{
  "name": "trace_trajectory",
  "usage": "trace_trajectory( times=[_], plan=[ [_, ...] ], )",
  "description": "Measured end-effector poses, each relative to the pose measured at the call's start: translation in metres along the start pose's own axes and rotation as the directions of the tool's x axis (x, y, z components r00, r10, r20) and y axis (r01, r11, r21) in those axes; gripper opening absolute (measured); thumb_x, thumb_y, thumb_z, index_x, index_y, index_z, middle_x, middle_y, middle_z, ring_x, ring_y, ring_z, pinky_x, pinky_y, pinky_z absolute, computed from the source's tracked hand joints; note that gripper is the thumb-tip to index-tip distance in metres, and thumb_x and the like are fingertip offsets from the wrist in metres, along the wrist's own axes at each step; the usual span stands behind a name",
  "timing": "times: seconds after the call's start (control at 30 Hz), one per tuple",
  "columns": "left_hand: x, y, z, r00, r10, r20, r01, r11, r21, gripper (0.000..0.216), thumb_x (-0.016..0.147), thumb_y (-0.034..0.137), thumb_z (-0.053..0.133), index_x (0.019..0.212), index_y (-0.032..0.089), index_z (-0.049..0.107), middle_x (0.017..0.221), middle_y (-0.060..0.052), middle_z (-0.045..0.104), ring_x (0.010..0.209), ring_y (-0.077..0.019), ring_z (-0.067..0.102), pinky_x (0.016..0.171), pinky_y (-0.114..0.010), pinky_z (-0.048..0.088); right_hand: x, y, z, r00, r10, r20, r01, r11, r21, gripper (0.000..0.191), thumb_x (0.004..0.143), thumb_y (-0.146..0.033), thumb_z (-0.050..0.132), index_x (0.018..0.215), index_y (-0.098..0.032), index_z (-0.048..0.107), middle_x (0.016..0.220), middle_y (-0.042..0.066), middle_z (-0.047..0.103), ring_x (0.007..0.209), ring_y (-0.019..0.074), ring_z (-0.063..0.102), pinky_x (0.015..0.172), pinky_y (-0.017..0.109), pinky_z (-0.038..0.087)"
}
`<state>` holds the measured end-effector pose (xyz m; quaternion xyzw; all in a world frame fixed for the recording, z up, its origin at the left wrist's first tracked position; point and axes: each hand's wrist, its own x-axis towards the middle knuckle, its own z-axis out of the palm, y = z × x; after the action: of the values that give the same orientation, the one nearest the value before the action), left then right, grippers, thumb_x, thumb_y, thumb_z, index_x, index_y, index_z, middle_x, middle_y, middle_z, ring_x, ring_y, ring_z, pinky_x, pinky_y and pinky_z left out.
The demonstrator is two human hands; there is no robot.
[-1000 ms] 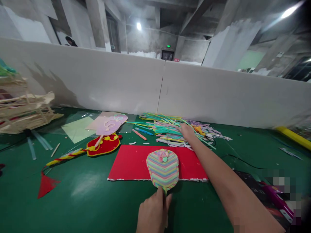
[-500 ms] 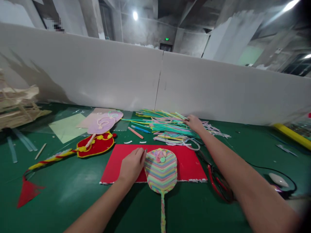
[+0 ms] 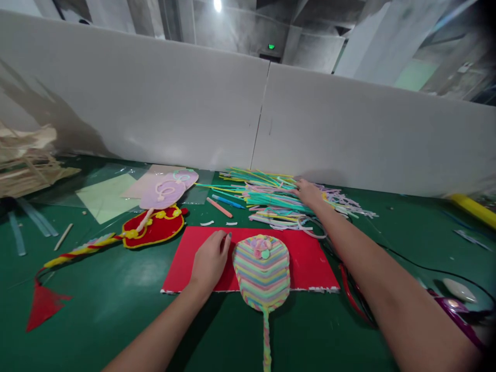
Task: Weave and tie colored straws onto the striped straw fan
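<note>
Left hand [image 3: 210, 261] has let go of the striped fan [image 3: 262, 276], now lying partly over the red board [image 3: 310, 266]; right hand [image 3: 310, 195] in chenille stems [image 3: 267, 199], grip can't tell; fan looks fully covered, remainder unclear.

A white partition [image 3: 186, 113] blocks the way behind the pipe cleaners [image 3: 267, 200]. Green tabletop [image 3: 310, 330] leaves passage between the striped fan [image 3: 261, 279] and red-handled tool [image 3: 351, 295].
</note>
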<state>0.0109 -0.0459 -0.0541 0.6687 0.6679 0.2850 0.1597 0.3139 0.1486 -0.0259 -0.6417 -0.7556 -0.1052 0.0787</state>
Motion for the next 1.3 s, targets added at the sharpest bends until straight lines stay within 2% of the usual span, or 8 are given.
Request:
trace_trajectory(
  times=[0.17, 0.3, 0.4, 0.53, 0.67, 0.8, 1.1, 1.3],
  plan=[
    [0.002, -0.007, 0.004, 0.999, 0.02, 0.028, -0.019, 0.999, -0.036, 0.026, 0.085, 0.033, 0.031, 0.079, 0.019, 0.053, 0.081, -0.004, 0.06, 0.075, -0.0159, 0.055, 0.061, -0.023, 0.036, -0.011, -0.026, -0.018, 0.996, -0.046, -0.071, 0.058, 0.983, 0.177, 0.039, 0.09, -0.034, 0.026, 0.104, -0.017, 0.058, 0.104, 0.01, 0.057, 0.095, 0.0191, 0.053, 0.081, 0.028, 0.038],
    [0.003, -0.01, 0.002, 0.999, 0.008, 0.044, 0.001, 0.981, -0.194, 0.027, 0.083, 0.034, 0.035, 0.079, 0.019, 0.057, 0.083, -0.004, 0.062, 0.078, -0.0165, 0.055, 0.065, -0.025, 0.038, -0.061, -0.074, -0.051, 0.922, -0.37, -0.111, 0.385, 0.849, 0.361, 0.036, 0.09, -0.034, 0.029, 0.099, -0.017, 0.06, 0.099, 0.008, 0.061, 0.093, 0.0173, 0.054, 0.081, 0.026, 0.038],
    [0.001, -0.003, -0.005, 0.993, -0.047, 0.11, 0.089, 0.905, -0.415, 0.035, 0.081, 0.043, 0.038, 0.077, 0.016, 0.059, 0.079, -0.005, 0.063, 0.076, -0.0165, 0.056, 0.064, -0.024, 0.039, -0.114, -0.099, -0.072, 0.859, -0.502, -0.102, 0.497, 0.77, 0.4, 0.033, 0.089, -0.035, 0.033, 0.092, -0.019, 0.062, 0.087, 0.007, 0.064, 0.082, 0.0157, 0.057, 0.07, 0.025, 0.04],
    [-0.005, 0.012, -0.014, 0.891, -0.064, 0.448, 0.369, 0.678, -0.636, 0.048, 0.08, 0.053, 0.031, 0.078, 0.013, 0.057, 0.053, 0.0, 0.052, 0.043, -0.0092, 0.043, 0.041, -0.02, 0.03, -0.161, -0.105, -0.083, 0.843, -0.53, -0.093, 0.528, 0.782, 0.33, 0.028, 0.088, -0.031, 0.037, 0.089, -0.019, 0.062, 0.082, 0.005, 0.064, 0.077, 0.0141, 0.057, 0.066, 0.023, 0.04],
    [-0.01, 0.016, -0.012, 0.836, 0.056, 0.546, 0.405, 0.609, -0.682, 0.03, 0.072, 0.044, 0.053, 0.07, 0.014, 0.052, 0.062, 0.0, 0.058, 0.048, -0.0075, 0.05, 0.05, -0.02, 0.04, -0.176, -0.105, -0.079, 0.827, -0.559, -0.065, 0.547, 0.773, 0.322, 0.027, 0.088, -0.031, 0.037, 0.089, -0.02, 0.062, 0.082, 0.005, 0.063, 0.078, 0.0128, 0.057, 0.065, 0.021, 0.041],
    [-0.011, 0.015, -0.008, 0.792, 0.079, 0.605, 0.482, 0.527, -0.7, 0.026, 0.071, 0.04, 0.055, 0.071, 0.015, 0.051, 0.065, 0.0, 0.059, 0.052, -0.0096, 0.055, 0.053, -0.022, 0.044, -0.181, -0.108, -0.075, 0.802, -0.598, -0.018, 0.565, 0.747, 0.352, 0.028, 0.088, -0.031, 0.038, 0.089, -0.022, 0.064, 0.08, 0.004, 0.064, 0.077, 0.0128, 0.058, 0.062, 0.021, 0.043],
    [-0.004, 0.011, -0.015, 0.853, -0.073, 0.517, 0.461, 0.571, -0.679, 0.017, 0.069, 0.03, 0.051, 0.063, 0.015, 0.049, 0.056, 0.002, 0.054, 0.049, -0.0069, 0.049, 0.05, -0.018, 0.039, -0.178, -0.078, -0.079, 0.851, -0.525, 0.013, 0.466, 0.766, 0.443, 0.025, 0.087, -0.029, 0.041, 0.101, -0.023, 0.06, 0.092, 0.005, 0.064, 0.086, 0.0137, 0.059, 0.073, 0.023, 0.047],
    [-0.001, 0.005, -0.02, 0.762, -0.038, 0.646, 0.451, 0.748, -0.488, 0.018, 0.068, 0.031, 0.05, 0.06, 0.015, 0.05, 0.05, 0.004, 0.049, 0.043, -0.0076, 0.045, 0.042, -0.018, 0.032, -0.186, -0.059, -0.08, 0.819, -0.568, 0.079, 0.459, 0.732, 0.503, 0.024, 0.087, -0.026, 0.041, 0.098, -0.022, 0.062, 0.089, 0.006, 0.061, 0.082, 0.0123, 0.057, 0.069, 0.021, 0.045]
  ],
)
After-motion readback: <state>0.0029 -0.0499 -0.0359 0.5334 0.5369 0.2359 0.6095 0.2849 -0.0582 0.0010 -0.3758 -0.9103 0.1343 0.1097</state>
